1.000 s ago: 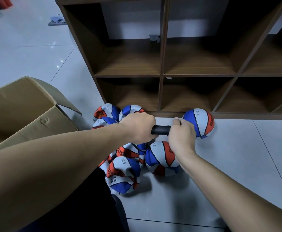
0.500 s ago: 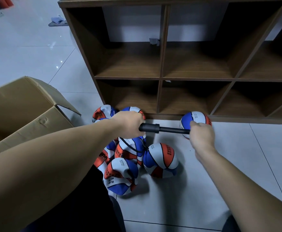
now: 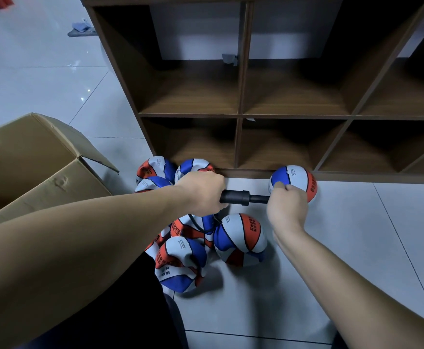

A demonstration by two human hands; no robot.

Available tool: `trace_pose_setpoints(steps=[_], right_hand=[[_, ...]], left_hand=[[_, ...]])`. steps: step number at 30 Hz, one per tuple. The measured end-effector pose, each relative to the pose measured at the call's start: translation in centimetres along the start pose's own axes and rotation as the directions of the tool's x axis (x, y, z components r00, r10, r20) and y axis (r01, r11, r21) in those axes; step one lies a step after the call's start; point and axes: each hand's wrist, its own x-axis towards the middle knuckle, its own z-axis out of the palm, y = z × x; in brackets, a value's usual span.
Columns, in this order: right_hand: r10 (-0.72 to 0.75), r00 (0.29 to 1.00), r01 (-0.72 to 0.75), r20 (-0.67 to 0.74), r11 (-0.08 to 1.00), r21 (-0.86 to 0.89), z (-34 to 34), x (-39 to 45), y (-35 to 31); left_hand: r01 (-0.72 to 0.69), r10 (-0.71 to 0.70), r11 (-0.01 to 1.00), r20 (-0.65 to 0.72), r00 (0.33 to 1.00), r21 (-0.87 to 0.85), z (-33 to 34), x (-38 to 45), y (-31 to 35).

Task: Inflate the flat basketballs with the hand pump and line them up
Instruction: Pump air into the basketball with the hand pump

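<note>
Right hand (image 3: 287, 207) nearer pump (image 3: 233, 196) than before, both hands' fingers gripping it, left hand (image 3: 201, 191), shelf (image 3: 238, 117) cubbies bare

Indoor storeroom or sports-equipment room: glossy white tiled floor (image 3: 42, 79), wooden cubby shelf (image 3: 241, 114), open cardboard box (image 3: 29, 167), piled basketballs (image 3: 180, 260).

Floor (image 3: 331, 248): pale grey glossy tiles with thin dark grout lines; light glints at the upper left. Shelf unit (image 3: 241, 114): dark brown wood grain, open cubby compartments in two visible rows, standing on the floor, white wall showing behind the upper row. Cardboard box (image 3: 29, 170): brown, flaps open, at the left edge of the floor. Small grey-blue item (image 3: 81, 27): on the floor, far upper left; unidentifiable.
</note>
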Motion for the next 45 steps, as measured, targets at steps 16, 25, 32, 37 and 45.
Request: trace_pose_setpoints(steps=[16, 25, 32, 37, 45], right_hand=[[-0.144, 0.986, 0.149, 0.088, 0.988, -0.046, 1.8, -2.2, 0.0], [-0.141, 0.975, 0.157, 0.169, 0.984, -0.081, 0.4, -0.6, -0.2], [0.084, 0.994, -0.086, 0.075, 0.996, 0.019, -2.9, 2.9, 0.4], [0.051, 0.999, -0.051, 0.0, 0.998, 0.032, -2.4, 2.7, 0.1], [0.012, 1.0, -0.011, -0.016, 0.998, 0.055, -0.1, 0.2, -0.6]], left_hand=[[-0.073, 0.073, 0.997, -0.028, 0.997, 0.013, -0.1, -0.2, 1.1], [-0.073, 0.073, 0.997, -0.022, 0.997, -0.011, -0.6, 0.1, -0.1], [0.049, -0.051, 0.998, 0.07, 0.996, 0.036, -0.7, 0.4, -3.1], [0.026, -0.029, 0.999, 0.051, 0.998, 0.045, -0.8, 0.6, -2.4], [-0.012, 0.012, 0.998, -0.015, 1.0, 0.062, -1.3, 0.3, -0.4]])
